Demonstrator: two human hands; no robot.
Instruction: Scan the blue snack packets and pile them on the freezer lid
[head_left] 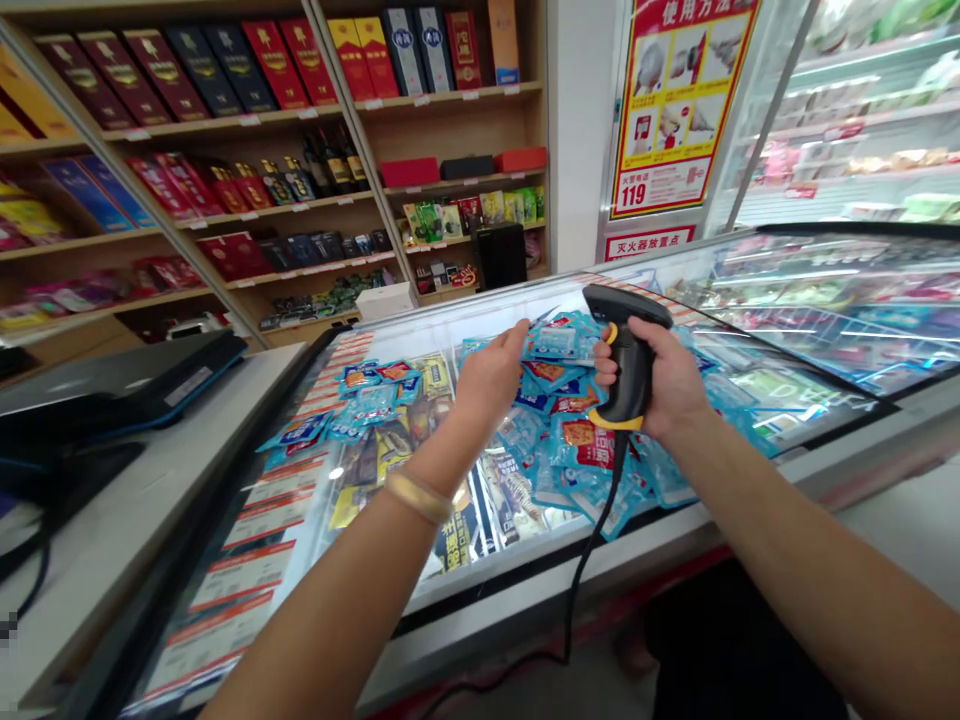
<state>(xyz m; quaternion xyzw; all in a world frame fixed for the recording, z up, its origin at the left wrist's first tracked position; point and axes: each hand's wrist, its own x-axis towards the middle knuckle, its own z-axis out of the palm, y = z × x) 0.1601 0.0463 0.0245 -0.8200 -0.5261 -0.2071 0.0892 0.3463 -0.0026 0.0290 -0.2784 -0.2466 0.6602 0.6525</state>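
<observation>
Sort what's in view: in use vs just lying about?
In use:
barcode scanner, gripped by the right hand
blue packet, held in the left hand
packet pile below both hands

Lying about:
shelved boxes
red poster
dark flat device on the counter

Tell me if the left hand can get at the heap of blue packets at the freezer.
Probably yes: the left hand is right above the blue packets with nothing between, though its grip is taken up by one packet.
</observation>
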